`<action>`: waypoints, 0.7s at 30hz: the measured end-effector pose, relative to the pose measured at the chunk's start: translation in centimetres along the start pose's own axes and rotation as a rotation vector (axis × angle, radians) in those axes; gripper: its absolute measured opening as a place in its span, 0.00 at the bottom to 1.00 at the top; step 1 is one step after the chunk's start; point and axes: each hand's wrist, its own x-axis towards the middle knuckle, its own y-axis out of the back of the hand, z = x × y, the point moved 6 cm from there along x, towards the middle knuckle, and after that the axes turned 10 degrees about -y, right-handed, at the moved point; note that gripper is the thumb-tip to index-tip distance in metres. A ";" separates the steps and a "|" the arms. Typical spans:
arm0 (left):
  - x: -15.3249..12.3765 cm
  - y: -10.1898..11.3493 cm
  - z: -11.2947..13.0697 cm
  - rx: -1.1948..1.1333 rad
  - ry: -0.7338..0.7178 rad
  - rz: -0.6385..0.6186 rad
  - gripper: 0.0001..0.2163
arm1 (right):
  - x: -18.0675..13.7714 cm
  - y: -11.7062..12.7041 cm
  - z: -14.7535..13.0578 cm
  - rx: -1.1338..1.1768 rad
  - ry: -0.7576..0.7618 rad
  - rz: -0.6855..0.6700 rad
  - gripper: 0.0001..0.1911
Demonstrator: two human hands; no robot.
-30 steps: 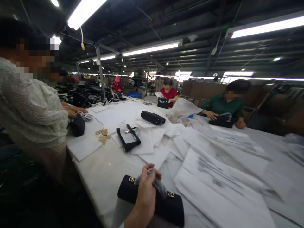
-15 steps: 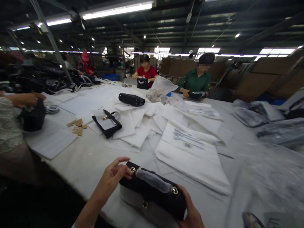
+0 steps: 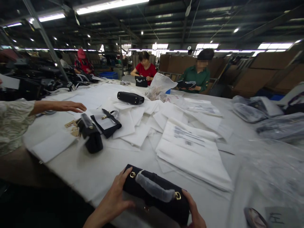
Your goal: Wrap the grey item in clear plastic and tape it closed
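Long white cloth-covered desk (image 3: 99, 172): runs from the near edge away toward 12 o'clock, co-workers seated along its far end.

Stack of flat white dust bags with printed labels (image 3: 192, 152): lies at 1 o'clock from the handbag in hand, apart from it.

Small black leather handbag with gold rings and a plastic-wrapped top handle (image 3: 156, 193): at 6 o'clock in the head view, near the desk's front edge. Long axis runs from 10 o'clock down to 4 o'clock; wrapped handle faces up and away from the wearer.

Second black handbag (image 3: 91, 137): stands at 10 o'clock from the first, well apart, just below a co-worker's outstretched hand (image 3: 71, 107).

Black strap with gold buckle on white cloth (image 3: 106, 122): just beyond that second bag.

Left hand (image 3: 114, 198): forearm enters from 7 o'clock, palm down, fingers spread fairly wide, fingertips pressed on the bag's left end by the gold ring.

Right hand (image 3: 193, 212): enters from 5 o'clock, mostly cut off by the frame; fingers curl against the bag's right end, gripping it.
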 end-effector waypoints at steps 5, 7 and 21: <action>2.9 -0.1 -0.8 -0.149 -0.006 0.076 0.47 | 1.4 -0.6 0.2 0.050 -0.141 -0.062 0.44; 4.3 -0.6 -1.0 -0.266 -0.014 0.067 0.45 | 2.1 -1.2 0.5 0.084 -0.160 -0.091 0.42; 2.0 -9.1 -1.2 -0.116 0.224 -0.091 0.30 | -0.3 6.3 3.6 0.170 -0.568 -0.054 0.42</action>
